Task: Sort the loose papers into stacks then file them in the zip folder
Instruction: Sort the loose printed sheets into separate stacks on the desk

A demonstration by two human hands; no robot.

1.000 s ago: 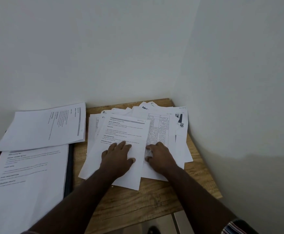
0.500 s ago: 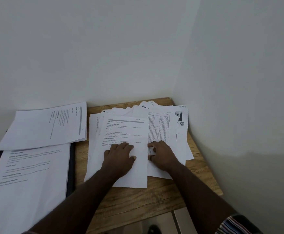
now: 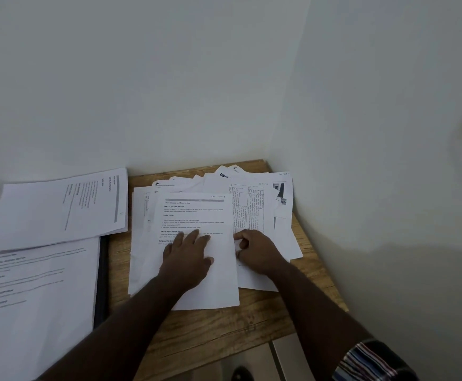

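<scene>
- Left hand lies flat, fingers straight and together, pressing on the top sheet of the loose pile; likely pinning it so it can be slid or squared
- Right hand sits just beside it on the table sheet, the one printed with a grid; its fingers are curled and seem to pinch the sheet's near edge, probably to steady the sheets beneath while the top one is moved
- Pile is fanned and uneven across the wooden table, pushed into the corner where 2 walls meet; the sheets still look unsorted
- 2 sorted stacks sit to the left: far stack turned sideways, near stack facing the person; the crosswise turn likely keeps the 2 groups apart
- Dark edge shows under the near stack, possibly the zip folder; cannot tell for sure
- Against 1.0 s ago: the top sheet was skewed, its near corner swung right; now it lies nearly square to the table edge, rotated under the left palm
- Right hand's fingers lay flatter then; now more curled at the paper edge
- Left stacks unchanged
- Judged stage: mid-sorting, filing not begun
</scene>
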